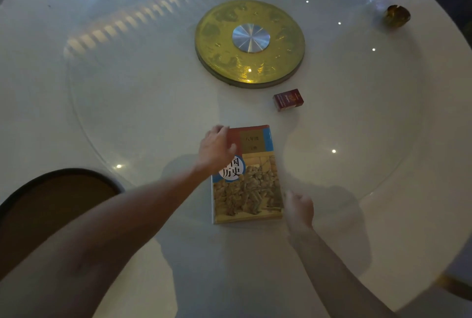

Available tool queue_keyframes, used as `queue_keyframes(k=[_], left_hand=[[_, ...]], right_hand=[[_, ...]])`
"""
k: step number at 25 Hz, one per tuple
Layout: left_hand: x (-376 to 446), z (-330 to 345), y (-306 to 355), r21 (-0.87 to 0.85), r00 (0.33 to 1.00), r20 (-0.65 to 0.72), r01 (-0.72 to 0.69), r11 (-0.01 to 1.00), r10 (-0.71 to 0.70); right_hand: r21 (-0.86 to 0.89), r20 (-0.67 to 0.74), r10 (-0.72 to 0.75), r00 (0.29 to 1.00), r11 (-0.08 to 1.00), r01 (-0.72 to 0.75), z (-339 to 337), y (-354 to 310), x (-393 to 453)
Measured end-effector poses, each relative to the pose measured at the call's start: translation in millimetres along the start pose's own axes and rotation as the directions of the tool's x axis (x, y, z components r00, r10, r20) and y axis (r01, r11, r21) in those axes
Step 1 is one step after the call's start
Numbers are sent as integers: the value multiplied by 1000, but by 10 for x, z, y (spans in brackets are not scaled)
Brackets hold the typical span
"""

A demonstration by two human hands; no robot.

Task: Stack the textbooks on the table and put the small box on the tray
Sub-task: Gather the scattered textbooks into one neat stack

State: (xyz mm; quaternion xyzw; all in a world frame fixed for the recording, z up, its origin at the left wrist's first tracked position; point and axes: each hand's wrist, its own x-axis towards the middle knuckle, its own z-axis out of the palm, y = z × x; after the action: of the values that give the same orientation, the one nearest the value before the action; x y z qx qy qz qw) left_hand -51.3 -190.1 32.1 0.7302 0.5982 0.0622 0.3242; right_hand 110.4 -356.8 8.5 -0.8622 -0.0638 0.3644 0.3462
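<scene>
Glossy glass tabletop (127,113), paper textbook (251,190).

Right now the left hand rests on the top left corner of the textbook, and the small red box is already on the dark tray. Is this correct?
Not quite. The left hand does rest on the textbook, but the small red box lies on the white table, beside the golden disc, far from the dark tray. The head view shows this.

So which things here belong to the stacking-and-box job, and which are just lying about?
Job:
- textbook, left hand resting on its top-left corner
- right hand, beside its lower right edge
- small red box
- dark tray

Lying about:
- gold disc at the table centre
- amber object, far right
</scene>
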Motion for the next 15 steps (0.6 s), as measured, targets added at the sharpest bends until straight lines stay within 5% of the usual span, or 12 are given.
queue_keyframes(k=[3,6,8,15], left_hand=[[300,12,122,140,991,89,-115,983,104],[513,95,147,214,977,189,-138,967,97],[601,127,155,224,969,237,-120,967,65],[790,161,111,227,960,278,-105,968,39]], right_hand=[[192,18,275,961,943,-274,-6,304,-259],[325,243,446,861,799,-506,41,428,-446],[380,379,467,799,709,-594,76,393,-536],[437,479,480,735,596,-674,165,307,-483]])
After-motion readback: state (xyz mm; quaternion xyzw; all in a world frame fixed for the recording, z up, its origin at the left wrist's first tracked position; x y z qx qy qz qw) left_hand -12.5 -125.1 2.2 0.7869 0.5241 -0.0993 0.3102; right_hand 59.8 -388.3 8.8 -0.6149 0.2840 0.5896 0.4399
